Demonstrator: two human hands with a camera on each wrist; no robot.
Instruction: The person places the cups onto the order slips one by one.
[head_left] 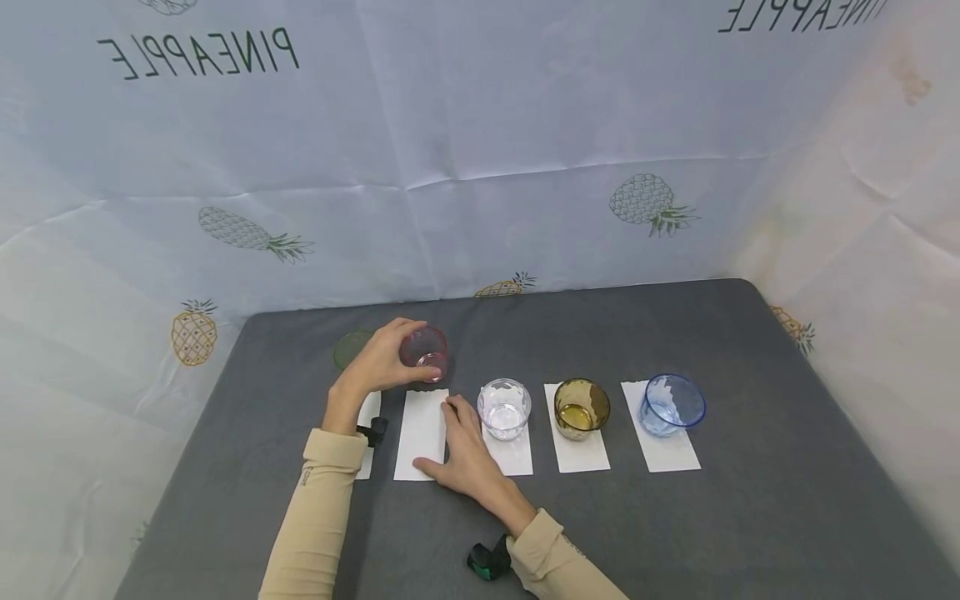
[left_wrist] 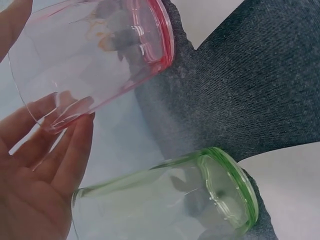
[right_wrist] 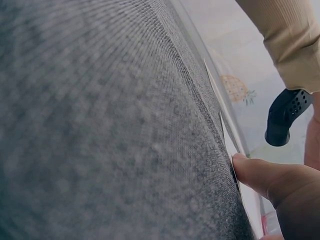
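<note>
My left hand [head_left: 375, 362] holds a pink-tinted clear glass [head_left: 422, 346] by its rim, thumb on the near side and fingers beyond it. The left wrist view shows the fingertips against the wall of this glass, with a green-tinted glass [left_wrist: 170, 200] beside it. In the head view the left hand partly hides the green glass. My right hand [head_left: 471, 462] lies at the right edge of a white paper slip [head_left: 420, 437], fingers spread. Its thumb [right_wrist: 255, 172] touches the slip in the right wrist view.
To the right, a clear glass [head_left: 504, 408], an amber glass [head_left: 581, 408] and a blue glass [head_left: 672, 404] each stand on a white slip. Another slip [head_left: 367, 412] lies partly under my left wrist in view. Pineapple-printed cloth [head_left: 450, 233] hangs behind the grey table [head_left: 780, 467].
</note>
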